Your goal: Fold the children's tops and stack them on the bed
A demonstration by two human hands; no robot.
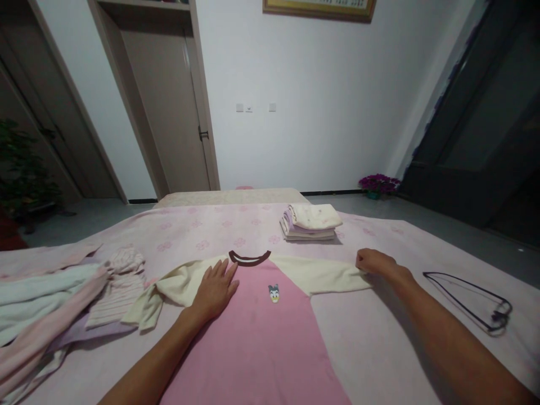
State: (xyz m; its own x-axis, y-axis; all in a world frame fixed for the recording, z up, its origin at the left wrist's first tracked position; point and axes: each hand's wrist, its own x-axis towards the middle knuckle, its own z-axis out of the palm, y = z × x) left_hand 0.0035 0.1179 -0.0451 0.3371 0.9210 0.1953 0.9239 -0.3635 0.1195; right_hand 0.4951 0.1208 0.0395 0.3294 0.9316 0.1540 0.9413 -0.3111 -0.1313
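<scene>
A pink shirt [261,337] with cream sleeves, a dark collar and a small duck badge lies spread flat on the bed in front of me. My left hand [215,289] rests flat on its left shoulder, fingers stretched out, beside the collar. My right hand [373,261] is closed in a pinch on the cuff of the right cream sleeve [324,275], which is stretched out sideways. The left cream sleeve [169,289] lies crumpled toward the left.
A stack of folded clothes [311,222] sits farther back on the pink bedspread [400,337]. A heap of unfolded garments [63,304] lies at the left. A black wire hanger [476,301] lies at the right. Beyond the bed are a door, a wall and potted flowers [378,184].
</scene>
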